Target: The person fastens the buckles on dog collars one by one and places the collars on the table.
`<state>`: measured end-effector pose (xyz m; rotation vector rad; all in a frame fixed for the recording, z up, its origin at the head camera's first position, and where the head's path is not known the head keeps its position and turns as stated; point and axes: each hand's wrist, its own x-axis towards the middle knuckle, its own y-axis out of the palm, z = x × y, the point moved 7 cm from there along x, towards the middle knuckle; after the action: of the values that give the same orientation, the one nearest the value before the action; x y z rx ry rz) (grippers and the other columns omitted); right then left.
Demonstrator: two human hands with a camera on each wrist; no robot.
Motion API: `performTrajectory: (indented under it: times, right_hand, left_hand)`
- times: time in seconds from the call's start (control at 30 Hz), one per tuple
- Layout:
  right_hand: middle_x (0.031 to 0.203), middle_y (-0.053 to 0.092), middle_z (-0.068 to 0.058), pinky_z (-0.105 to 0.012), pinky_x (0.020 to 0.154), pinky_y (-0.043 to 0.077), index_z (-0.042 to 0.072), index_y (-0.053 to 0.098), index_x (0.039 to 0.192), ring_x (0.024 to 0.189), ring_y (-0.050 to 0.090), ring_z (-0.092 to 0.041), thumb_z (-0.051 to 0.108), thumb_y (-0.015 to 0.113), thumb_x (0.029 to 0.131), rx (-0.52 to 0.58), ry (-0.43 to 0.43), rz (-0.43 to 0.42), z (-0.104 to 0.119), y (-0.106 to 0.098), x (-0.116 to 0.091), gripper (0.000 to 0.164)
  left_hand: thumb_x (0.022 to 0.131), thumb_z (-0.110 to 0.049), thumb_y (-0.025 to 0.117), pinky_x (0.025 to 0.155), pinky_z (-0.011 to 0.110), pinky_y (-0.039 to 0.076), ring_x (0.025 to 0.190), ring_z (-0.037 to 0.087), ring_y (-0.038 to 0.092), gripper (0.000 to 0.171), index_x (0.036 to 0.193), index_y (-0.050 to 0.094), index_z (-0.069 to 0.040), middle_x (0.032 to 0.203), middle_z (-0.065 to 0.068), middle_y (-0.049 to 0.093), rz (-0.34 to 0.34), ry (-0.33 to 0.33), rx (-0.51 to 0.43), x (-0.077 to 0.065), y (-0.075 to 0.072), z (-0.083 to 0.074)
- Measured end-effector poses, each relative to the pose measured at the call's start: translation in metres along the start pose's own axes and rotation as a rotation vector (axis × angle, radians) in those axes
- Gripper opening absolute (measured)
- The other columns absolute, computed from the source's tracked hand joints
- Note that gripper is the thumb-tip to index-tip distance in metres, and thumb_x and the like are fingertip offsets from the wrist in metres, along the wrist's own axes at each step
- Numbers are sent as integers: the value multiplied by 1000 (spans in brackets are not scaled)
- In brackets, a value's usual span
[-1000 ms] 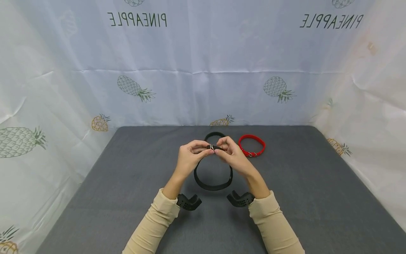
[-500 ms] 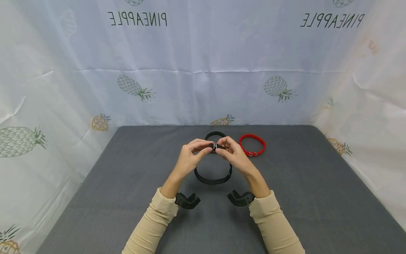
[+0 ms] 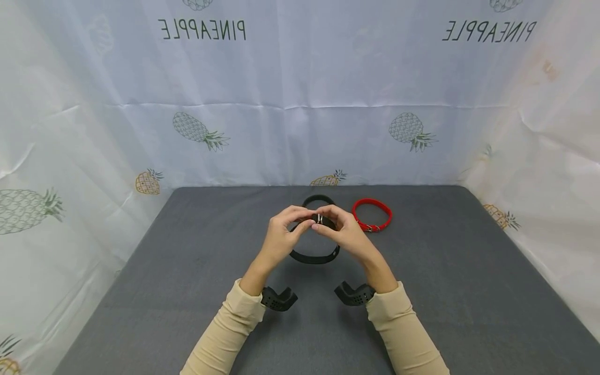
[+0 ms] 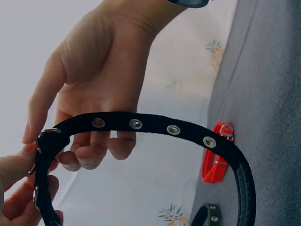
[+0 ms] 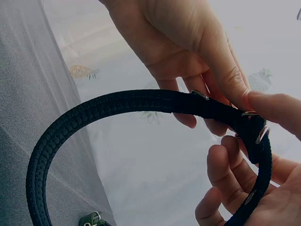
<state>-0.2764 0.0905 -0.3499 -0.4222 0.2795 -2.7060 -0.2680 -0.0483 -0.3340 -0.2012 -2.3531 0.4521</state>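
Note:
A black collar (image 3: 315, 259) hangs as a loop below both hands, held up over the table. My left hand (image 3: 277, 237) pinches it on the left side of its metal buckle (image 3: 320, 219), thumb and fingers meeting at the top of the loop. From the other side my right hand (image 3: 349, 233) pinches the same spot. Metal-rimmed eyelets (image 4: 173, 129) dot the strap beyond the left hand in the left wrist view. The strap's overlapping end (image 5: 251, 136) sits between the fingertips in the right wrist view. Fingers partly hide the buckle.
Behind the hands lies a second dark collar (image 3: 317, 198), greenish in the wrist views, on the grey table (image 3: 215, 250). A red collar (image 3: 372, 214) with a metal buckle lies to its right. Pineapple-print curtains (image 3: 286, 78) stand around the table's back and sides.
The hands have come closer together at the buckle. The collar's loop looks smaller, its lower edge having risen. The red and the other dark collar stay put.

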Motion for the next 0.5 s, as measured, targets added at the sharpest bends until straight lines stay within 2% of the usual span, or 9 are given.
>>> performTrajectory:
  times: [0.2,0.5]
  right_hand:
    - [107,61,6,-21,85,51,-3,55,121,94,60,-3,13,65,92,18,-22,-11,2,0,0,34]
    - [101,63,15,-21,83,53,-5,54,120,88,61,-5,12,63,93,46,-40,-16,0,-2,0,33]
  left_hand:
    - [87,-6,68,80,26,55,95,26,65,22,108,73,-1,103,15,69,-24,31,13,0,-1,-2]
    - [88,-6,68,80,25,55,93,25,64,21,108,72,-1,104,15,67,-15,1,-31,0,-2,-2]
